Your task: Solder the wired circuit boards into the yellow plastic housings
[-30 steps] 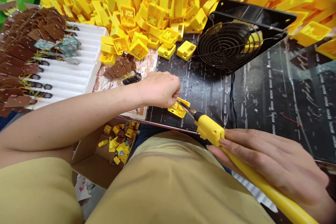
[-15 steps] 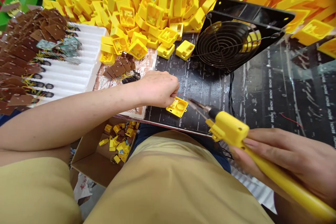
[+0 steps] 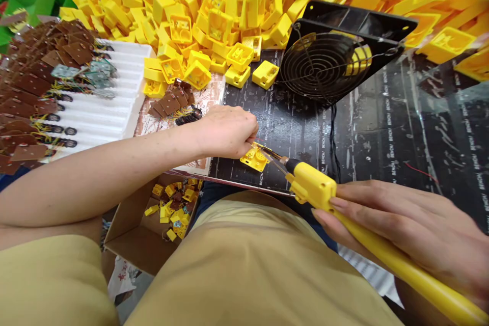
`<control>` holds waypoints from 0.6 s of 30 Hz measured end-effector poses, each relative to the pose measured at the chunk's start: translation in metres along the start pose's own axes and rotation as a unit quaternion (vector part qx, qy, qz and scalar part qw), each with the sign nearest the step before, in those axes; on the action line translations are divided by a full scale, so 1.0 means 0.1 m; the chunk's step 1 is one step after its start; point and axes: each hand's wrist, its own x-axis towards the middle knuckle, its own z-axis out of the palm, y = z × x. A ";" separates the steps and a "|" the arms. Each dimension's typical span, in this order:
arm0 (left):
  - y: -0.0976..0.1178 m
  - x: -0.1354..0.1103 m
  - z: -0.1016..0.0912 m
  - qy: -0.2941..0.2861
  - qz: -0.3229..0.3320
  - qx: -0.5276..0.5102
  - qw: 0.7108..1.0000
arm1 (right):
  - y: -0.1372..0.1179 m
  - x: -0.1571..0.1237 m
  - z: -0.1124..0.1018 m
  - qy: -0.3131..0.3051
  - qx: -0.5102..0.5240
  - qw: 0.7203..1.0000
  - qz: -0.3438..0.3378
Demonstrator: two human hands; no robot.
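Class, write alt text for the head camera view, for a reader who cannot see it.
A left hand pins a small yellow plastic casing on a black bench mat while the right hand holds a yellow-handled soldering iron, tip at the casing. Behind: a heap of yellow casings and a black wire-guarded fan.

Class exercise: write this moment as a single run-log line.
left hand: pinning yellow housing on black mat | right hand: gripping soldering iron, tip at housing | behind: fan, housing pile
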 end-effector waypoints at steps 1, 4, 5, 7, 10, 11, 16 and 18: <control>0.00 0.00 0.00 0.000 0.000 0.002 1.000 | -0.01 -0.02 -0.02 0.009 -0.006 1.000 0.008; 0.01 0.00 -0.01 0.000 -0.001 0.000 1.000 | 0.00 -0.08 -0.04 0.020 -0.015 0.999 0.044; 0.01 0.00 -0.01 0.001 -0.002 -0.003 1.000 | 0.01 -0.10 -0.04 0.013 -0.015 0.998 0.054; 0.01 0.00 -0.01 0.000 -0.003 -0.007 1.000 | 0.07 -0.14 -0.04 0.008 -0.014 0.998 0.068; 0.01 -0.01 -0.02 -0.004 -0.005 -0.003 1.000 | 0.19 -0.22 -0.03 0.020 -0.024 0.997 0.069; 0.01 -0.01 -0.02 -0.006 -0.005 0.000 1.000 | 0.23 -0.25 -0.03 0.029 -0.030 0.997 0.066; 0.03 -0.06 -0.04 -0.005 0.005 0.009 1.000 | 0.36 -0.38 -0.07 0.056 -0.046 0.995 0.065; 0.03 -0.10 -0.01 0.007 0.016 0.015 1.000 | 0.33 -0.36 -0.07 0.054 -0.065 0.994 0.063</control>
